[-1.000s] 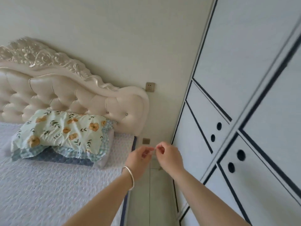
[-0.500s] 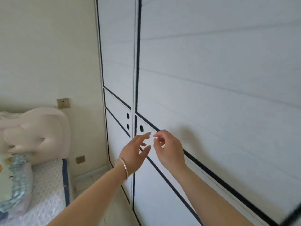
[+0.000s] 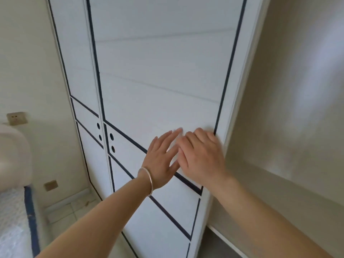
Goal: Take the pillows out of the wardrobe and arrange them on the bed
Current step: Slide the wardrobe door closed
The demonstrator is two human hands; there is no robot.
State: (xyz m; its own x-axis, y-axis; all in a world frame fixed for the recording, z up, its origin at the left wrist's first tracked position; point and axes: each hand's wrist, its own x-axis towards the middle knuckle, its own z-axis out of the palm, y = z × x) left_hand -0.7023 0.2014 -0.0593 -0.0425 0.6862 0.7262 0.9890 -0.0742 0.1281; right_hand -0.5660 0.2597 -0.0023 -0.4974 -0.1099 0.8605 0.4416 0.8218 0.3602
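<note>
Hands reach side by side toward the wardrobe (image 3: 158, 81), both empty and with fingers spread flat. The left hand (image 3: 162, 161) has its fingers extended and slightly fanned, the tips pointing up and right over the white door panel; whether the palm presses the surface or floats just off it cannot be told. A thin bangle (image 3: 148, 180) circles the left wrist. The right hand (image 3: 202, 159) lies just beside the left, overlapping its fingers a little, its fingers loosely straight and its tips near the dark trim line at the door's right edge (image 3: 216, 125); it grasps nothing, and contact with the door is likewise unclear. The wardrobe doors are closed, white with dark stripes, and two pairs of round holes (image 3: 105, 137) sit either side of the seam between the doors, well left of the hands. No pillow shows here; with the doors closed, the inside is hidden. At the far left, a corner of the bed (image 3: 11, 220) shows with its padded headboard (image 3: 13, 157) above, and a wall socket (image 3: 16, 118) above that.
</note>
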